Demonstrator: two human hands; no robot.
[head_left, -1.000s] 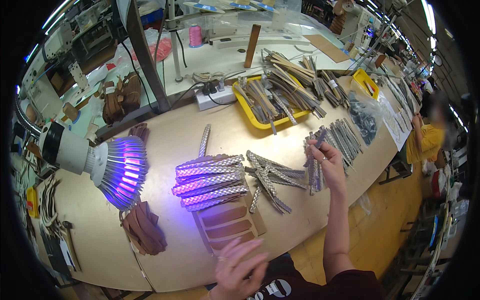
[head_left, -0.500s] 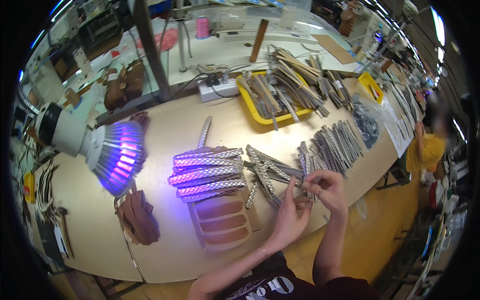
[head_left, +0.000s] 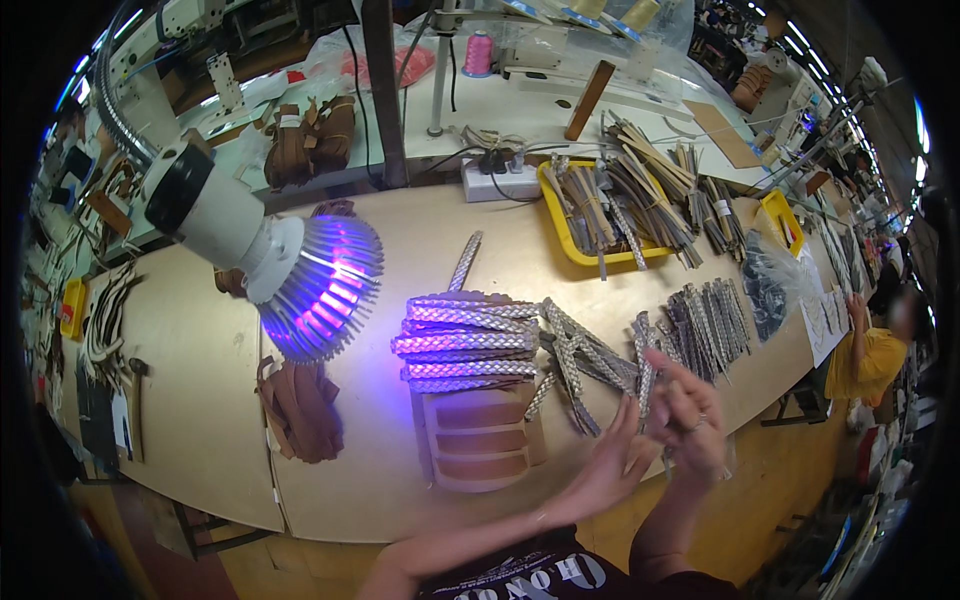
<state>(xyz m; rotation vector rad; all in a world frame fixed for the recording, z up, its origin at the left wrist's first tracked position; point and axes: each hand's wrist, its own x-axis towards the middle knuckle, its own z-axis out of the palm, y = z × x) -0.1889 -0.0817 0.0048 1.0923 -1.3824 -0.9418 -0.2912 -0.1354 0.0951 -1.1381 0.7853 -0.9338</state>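
Note:
My left hand [head_left: 606,466] reaches up at the table's near edge, its fingers drawn up against the lower part of a grey braided strap [head_left: 644,372]. The exact grip is partly hidden. Just right of it is my right hand [head_left: 692,418], blurred by motion, with its index finger pointing up beside the strap and the other fingers curled. Whether it pinches anything cannot be told. Loose braided straps [head_left: 575,350] lie crossed left of the hands. Behind them sits a row of grey braided straps [head_left: 708,325]. Further left, silvery braided straps [head_left: 470,340] are stacked above a board with brown strips [head_left: 482,440].
A lamp with a finned head [head_left: 325,290] casts purple light from the left. A yellow tray [head_left: 565,240] of strips stands at the back. Brown leather pieces [head_left: 303,410] lie left, a hammer [head_left: 137,405] farther left. Another person in a yellow top [head_left: 872,358] is at far right.
The view has shifted, so the table contents appear farther right. My right hand has come away from the left fingertips, its index finger now raised. The strap beside them shows more fully.

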